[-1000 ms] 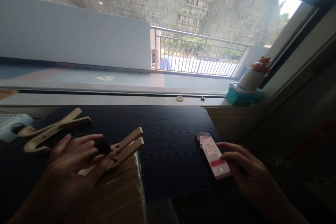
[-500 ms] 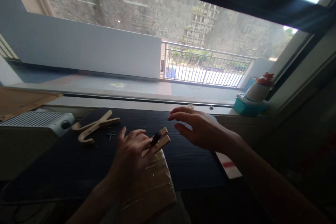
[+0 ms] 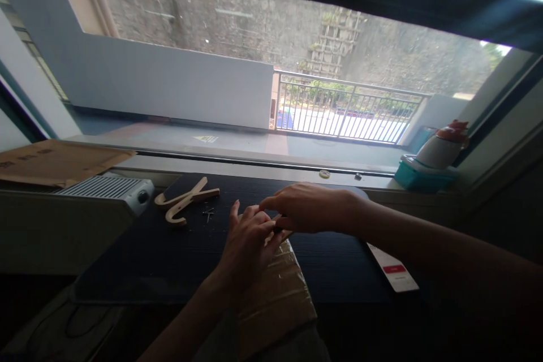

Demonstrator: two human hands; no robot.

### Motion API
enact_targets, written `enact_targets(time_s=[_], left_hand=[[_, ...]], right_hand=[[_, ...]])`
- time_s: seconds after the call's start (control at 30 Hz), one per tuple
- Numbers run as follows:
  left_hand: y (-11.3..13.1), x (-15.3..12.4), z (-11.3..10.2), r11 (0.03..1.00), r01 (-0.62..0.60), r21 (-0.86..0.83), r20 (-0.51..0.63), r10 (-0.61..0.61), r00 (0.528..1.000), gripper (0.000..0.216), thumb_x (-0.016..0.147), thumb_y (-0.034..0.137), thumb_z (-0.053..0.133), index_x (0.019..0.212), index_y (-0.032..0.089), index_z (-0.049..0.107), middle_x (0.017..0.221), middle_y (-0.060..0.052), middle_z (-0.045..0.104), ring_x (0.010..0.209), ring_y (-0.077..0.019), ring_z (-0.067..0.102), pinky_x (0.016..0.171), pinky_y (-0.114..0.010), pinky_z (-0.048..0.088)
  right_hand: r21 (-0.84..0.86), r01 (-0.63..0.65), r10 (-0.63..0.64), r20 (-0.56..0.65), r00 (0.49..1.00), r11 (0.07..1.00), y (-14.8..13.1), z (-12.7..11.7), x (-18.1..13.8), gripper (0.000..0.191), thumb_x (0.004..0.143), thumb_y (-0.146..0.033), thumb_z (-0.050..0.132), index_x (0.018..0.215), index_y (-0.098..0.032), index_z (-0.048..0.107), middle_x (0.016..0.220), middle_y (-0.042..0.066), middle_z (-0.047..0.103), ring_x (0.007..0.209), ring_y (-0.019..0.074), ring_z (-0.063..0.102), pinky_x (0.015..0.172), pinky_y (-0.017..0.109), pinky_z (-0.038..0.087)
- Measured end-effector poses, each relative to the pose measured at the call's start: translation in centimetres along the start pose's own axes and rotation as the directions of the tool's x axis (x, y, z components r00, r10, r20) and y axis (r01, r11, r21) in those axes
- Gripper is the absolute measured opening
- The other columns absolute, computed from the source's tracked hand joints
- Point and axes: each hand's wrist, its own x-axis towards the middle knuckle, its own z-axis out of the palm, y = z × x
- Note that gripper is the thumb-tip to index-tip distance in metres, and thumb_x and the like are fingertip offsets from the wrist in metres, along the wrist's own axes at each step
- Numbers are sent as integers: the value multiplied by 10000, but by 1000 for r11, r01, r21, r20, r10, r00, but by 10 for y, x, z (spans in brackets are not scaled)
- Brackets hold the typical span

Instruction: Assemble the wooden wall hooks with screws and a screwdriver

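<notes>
My left hand (image 3: 250, 240) is closed around a pair of light wooden sticks (image 3: 290, 234), mostly hidden under the fingers. They lie on a cardboard block (image 3: 278, 285) wrapped in clear tape. A short black handle (image 3: 278, 229) pokes up by the left fingertips; the tool's lower end is hidden. My right hand (image 3: 311, 207) is bent over that handle from above, its fingers closed at the top. To the left, crossed wooden pieces with hooked ends (image 3: 186, 202) rest on the dark table, near a few thin screws or nails (image 3: 208, 214).
The black table (image 3: 156, 271) stands against a window sill. A white slatted heater (image 3: 123, 189) with a brown paper sheet (image 3: 63, 161) is at left. A white and red card (image 3: 394, 268) lies at the right edge. A teal box (image 3: 424, 174) and a roll of tape (image 3: 324, 174) sit on the sill.
My right hand has come down and left from open air onto the black handle, closing its fingers there. The left hand keeps its hold. The whole view has shifted slightly.
</notes>
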Motion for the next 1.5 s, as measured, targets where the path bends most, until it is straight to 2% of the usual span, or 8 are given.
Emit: enact_targets(time_s=[0.23, 0.37, 0.47, 0.63, 0.97, 1.1, 1.3, 1.5], left_hand=[[-1, 1, -2, 999, 25, -28, 43, -24, 999, 132, 842, 332, 547, 881, 258, 650, 928, -4, 657, 1097, -234, 498, 1062, -604, 105], [-12, -6, -8, 998, 69, 4, 95, -69, 993, 219, 796, 396, 601, 952, 247, 643, 1029, -30, 623, 1065, -228, 507, 1055, -600, 129], [-20, -13, -10, 997, 57, 49, 154, -64, 986, 259, 771, 339, 634, 1023, 279, 631, 978, -16, 627, 1072, -238, 492, 1043, -612, 131], [-22, -19, -4, 997, 2, 83, 222, -20, 975, 113, 812, 264, 570, 799, 264, 683, 871, -7, 642, 1133, -267, 438, 1043, -618, 114], [-17, -14, -9, 997, 20, 69, 252, -37, 967, 212, 829, 237, 537, 676, 242, 683, 813, -20, 649, 1103, -263, 455, 1042, -635, 113], [-17, -14, -9, 997, 18, 74, 258, -37, 965, 203, 834, 255, 538, 701, 253, 692, 823, -16, 656, 1097, -262, 458, 1043, -634, 110], [-20, -15, -6, 996, 0, 87, 251, -22, 968, 218, 844, 266, 529, 691, 258, 685, 816, -6, 651, 1120, -260, 442, 1046, -628, 96], [-21, -16, -4, 998, -3, 70, 259, -15, 966, 201, 837, 264, 537, 704, 263, 688, 837, -5, 654, 1113, -257, 443, 1045, -636, 91]], right_hand=[[-41, -29, 35, 148, 988, 999, 1, 7, 7, 127, 824, -159, 534, 860, -123, 651, 749, 31, 639, 628, 96, 518, 550, 234, 322], [-85, -22, 35, 151, 988, 996, 1, 15, 12, 135, 819, -116, 514, 784, -107, 643, 761, 50, 640, 627, 98, 514, 565, 234, 332], [-102, -10, 27, 168, 985, 995, -2, 16, 15, 145, 807, -73, 501, 816, -109, 641, 806, 60, 647, 659, 108, 534, 568, 232, 333], [-154, 13, 10, 151, 988, 988, -5, 21, 22, 170, 748, -16, 509, 792, -120, 636, 802, 57, 644, 642, 122, 550, 512, 235, 303], [-51, -113, 120, 165, 979, 992, 5, 18, 27, 215, 841, -224, 468, 924, -153, 653, 838, 61, 671, 759, 158, 589, 615, 258, 346], [-113, -160, 179, 179, 967, 981, 4, 13, 26, 248, 853, -292, 465, 903, -136, 651, 811, 74, 662, 715, 166, 580, 578, 267, 331], [-146, -65, 89, 162, 983, 987, -3, 7, 20, 154, 772, -129, 549, 890, -157, 644, 770, 30, 643, 658, 138, 553, 525, 252, 298], [-122, -15, 35, 157, 987, 992, -1, 14, 24, 158, 817, -92, 506, 832, -136, 657, 815, 66, 659, 715, 139, 569, 590, 252, 336]])
